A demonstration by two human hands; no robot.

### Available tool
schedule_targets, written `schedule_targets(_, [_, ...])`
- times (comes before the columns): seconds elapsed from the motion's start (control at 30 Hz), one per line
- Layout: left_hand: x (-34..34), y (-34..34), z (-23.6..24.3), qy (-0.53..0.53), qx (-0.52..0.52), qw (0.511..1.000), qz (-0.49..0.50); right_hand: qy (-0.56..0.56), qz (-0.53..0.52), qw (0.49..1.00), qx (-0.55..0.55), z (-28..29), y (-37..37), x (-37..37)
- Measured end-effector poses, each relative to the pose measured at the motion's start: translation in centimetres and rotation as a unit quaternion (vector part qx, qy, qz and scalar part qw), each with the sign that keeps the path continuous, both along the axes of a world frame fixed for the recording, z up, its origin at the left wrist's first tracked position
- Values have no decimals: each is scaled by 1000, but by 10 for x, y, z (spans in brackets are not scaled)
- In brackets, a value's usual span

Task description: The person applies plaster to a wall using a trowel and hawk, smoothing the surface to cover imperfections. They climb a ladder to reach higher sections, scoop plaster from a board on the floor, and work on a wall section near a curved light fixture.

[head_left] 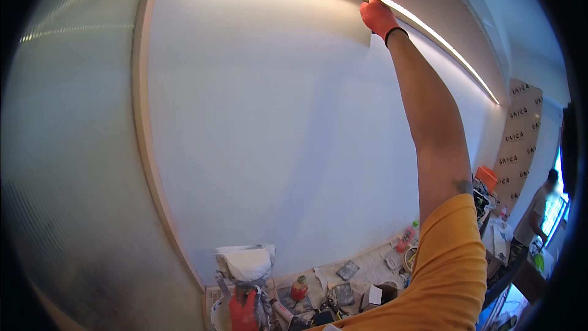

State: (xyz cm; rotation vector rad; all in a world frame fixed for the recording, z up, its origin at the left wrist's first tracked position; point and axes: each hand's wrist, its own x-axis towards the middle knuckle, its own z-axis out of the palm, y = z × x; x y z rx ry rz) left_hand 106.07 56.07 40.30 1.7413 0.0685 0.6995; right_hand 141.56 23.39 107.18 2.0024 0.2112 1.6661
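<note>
My right hand (378,18), in a red glove, is raised to the top edge of the white wall (275,116), just under a glowing light strip (429,23). Its fingers are closed, and what they hold, if anything, is hidden. Low in front, my left hand (244,311), also red-gloved, grips a flat plasterer's board (269,250) from beneath. A thick white heap of putty (246,263) lies on the board. A thin grey blade-like piece (222,287) shows beside that hand.
Along the wall's foot a paper-covered surface (318,277) carries a red bottle (299,288), grey pads (348,270), a small box (375,295) and several tools. A ribbed translucent panel (73,147) stands left. Far right, another person (531,217) stands near a window.
</note>
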Motion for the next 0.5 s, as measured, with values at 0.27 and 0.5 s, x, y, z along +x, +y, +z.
schedule_targets(0.27, [3,-7,6,21,-222,975,-5,49,285,957,24,31,85,-42])
schedule_targets(0.5, [4,7,-15,29,-22,999,24,-18,284,959,-3,22,248,-104])
